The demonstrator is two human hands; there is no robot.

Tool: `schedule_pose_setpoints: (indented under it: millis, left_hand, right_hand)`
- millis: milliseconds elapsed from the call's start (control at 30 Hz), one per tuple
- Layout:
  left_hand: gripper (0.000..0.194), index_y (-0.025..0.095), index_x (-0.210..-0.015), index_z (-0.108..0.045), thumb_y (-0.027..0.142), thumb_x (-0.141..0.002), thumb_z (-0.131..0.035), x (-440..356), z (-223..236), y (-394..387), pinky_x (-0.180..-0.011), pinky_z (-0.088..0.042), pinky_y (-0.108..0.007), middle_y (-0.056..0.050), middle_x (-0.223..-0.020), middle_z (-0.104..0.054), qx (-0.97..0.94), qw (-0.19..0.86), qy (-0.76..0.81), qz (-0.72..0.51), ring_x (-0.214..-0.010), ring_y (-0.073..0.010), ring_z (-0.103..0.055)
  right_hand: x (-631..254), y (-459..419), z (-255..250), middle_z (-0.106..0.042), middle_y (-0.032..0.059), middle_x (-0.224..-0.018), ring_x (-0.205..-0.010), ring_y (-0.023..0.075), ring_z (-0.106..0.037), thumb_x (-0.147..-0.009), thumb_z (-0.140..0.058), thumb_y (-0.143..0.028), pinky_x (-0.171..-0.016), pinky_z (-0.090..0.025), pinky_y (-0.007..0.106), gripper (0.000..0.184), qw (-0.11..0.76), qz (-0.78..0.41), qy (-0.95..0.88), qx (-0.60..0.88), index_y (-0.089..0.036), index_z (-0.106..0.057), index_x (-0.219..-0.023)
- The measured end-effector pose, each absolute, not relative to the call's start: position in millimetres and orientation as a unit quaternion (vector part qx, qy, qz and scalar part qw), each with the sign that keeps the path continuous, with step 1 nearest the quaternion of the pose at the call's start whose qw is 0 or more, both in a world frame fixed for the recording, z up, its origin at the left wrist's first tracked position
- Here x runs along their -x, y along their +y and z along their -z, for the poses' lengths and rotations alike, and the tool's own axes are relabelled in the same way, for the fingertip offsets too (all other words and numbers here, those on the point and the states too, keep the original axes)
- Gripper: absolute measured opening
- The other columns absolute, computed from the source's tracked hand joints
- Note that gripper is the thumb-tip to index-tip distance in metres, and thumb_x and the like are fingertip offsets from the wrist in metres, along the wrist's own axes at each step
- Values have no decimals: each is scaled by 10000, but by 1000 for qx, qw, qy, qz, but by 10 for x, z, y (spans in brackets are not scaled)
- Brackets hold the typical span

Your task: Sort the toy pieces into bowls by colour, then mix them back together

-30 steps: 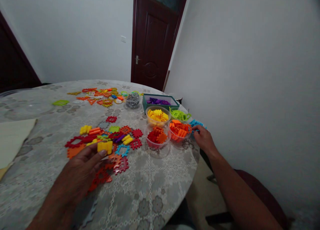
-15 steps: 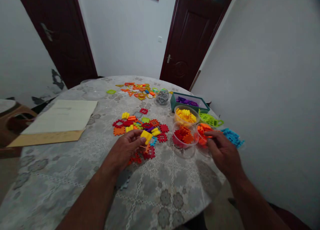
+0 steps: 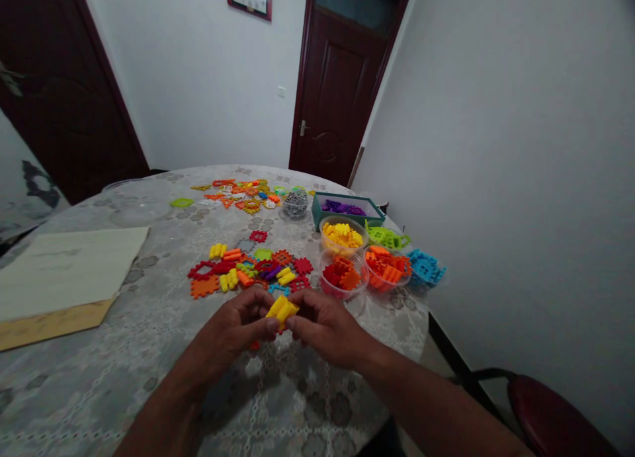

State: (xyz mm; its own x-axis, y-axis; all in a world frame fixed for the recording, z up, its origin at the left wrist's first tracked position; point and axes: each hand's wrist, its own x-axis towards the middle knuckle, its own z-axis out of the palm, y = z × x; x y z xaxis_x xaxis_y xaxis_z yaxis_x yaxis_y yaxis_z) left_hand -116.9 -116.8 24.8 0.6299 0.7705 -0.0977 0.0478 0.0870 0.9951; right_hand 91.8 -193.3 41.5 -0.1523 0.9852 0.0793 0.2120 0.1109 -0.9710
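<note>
Both of my hands meet over the near part of the table, fingers closed on a yellow plastic building piece. My left hand pinches its left side, and my right hand grips its right side. Just beyond my fingers spreads a pile of toothed plastic building pieces in red, orange, yellow, green, blue and purple. Part of that pile is hidden behind my hands. To the right stand a tub of red pieces, a tub of orange pieces and a tub of yellow pieces.
A green box holds purple pieces. Green pieces and blue pieces lie at the right. Grey pieces fill a small tub near another colourful heap. A paper sheet lies left; a dark red chair stands lower right.
My right hand has left the orange tub and come across to the left, onto the yellow piece that my left hand holds. The view has turned to the right.
</note>
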Motion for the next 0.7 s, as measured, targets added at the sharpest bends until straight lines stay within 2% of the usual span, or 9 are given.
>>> schedule_pose_setpoints:
  millis: [100, 200, 300, 400, 467, 533, 633, 700]
  left_hand:
    - [401, 212, -1046, -675, 511, -820, -820, 1148, -267, -1168, -628, -513, -280, -13, -823, -724, -605, 638, 374, -295, -713, -193, -683]
    - [403, 203, -1009, -692, 537, -814, -808, 1138, -305, -1156, -685, -561, -304, -8, -824, -710, -572, 601, 417, -371, -726, -186, -683]
    - [411, 196, -961, -684, 563, -811, -793, 1193, -363, -1137, -709, -591, -333, -12, -839, -704, -526, 576, 444, -440, -735, -192, -688]
    - [432, 203, -1014, -702, 586, -826, -772, 1383, -478, -1153, -776, -615, -385, -39, -909, -737, -563, 524, 469, -434, -799, -227, -717]
    - [472, 222, -1113, -726, 603, -836, -759, 1583, -569, -1197, -848, -617, -419, -76, -1026, -768, -641, 465, 478, -380, -922, -273, -739]
    - [548, 273, -1277, -711, 613, -848, -747, 1804, -627, -1263, -952, -599, -448, -99, -1235, -757, -716, 410, 474, -307, -1114, -316, -722]
    - [729, 374, -1505, -568, 586, -839, -774, 2064, -584, -1364, -1144, -494, -499, -79, -1566, -587, -788, 340, 470, -209, -1391, -345, -588]
    - [875, 389, -1582, -475, 531, -795, -830, 2132, -489, -1412, -1234, -394, -518, -75, -1680, -456, -815, 293, 473, -165, -1508, -350, -468]
  right_hand:
    - [-1215, -1866, -577, -707, 9, -946, -757, 146, -625, -957, -660, -316, -669, -503, 265, 298, 424, -392, -621, 530, -228, -667, -1241]
    - [-1686, -1634, -863, -741, 45, -1083, -855, 170, -669, -975, -622, -304, -786, -532, 306, 380, 409, -200, -662, 596, -225, -623, -1346]
    - [-2163, -1268, -1106, -755, 97, -1208, -1005, 210, -705, -975, -582, -225, -927, -520, 330, 343, 291, 21, -655, 698, -194, -659, -1308]
    - [-2484, -926, -1179, -769, 120, -1210, -1090, 238, -715, -991, -563, -222, -967, -512, 327, 337, 167, 110, -612, 765, -184, -670, -1308]
    - [-2590, -775, -1153, -770, 152, -1193, -1102, 279, -720, -983, -580, -235, -956, -523, 366, 335, 140, 119, -597, 781, -170, -685, -1294]
    - [-2622, -697, -1112, -756, 198, -1204, -1107, 324, -718, -969, -585, -225, -943, -532, 419, 349, 128, 120, -589, 789, -140, -690, -1291]
    - [-2518, -719, -1053, -710, 234, -1297, -1177, 346, -688, -977, -555, -224, -988, -523, 464, 385, 140, 143, -594, 779, -115, -664, -1330]
    - [-2317, -843, -989, -713, 214, -1293, -1167, 321, -688, -997, -535, -250, -1015, -522, 455, 359, 189, 145, -635, 735, -119, -671, -1303]
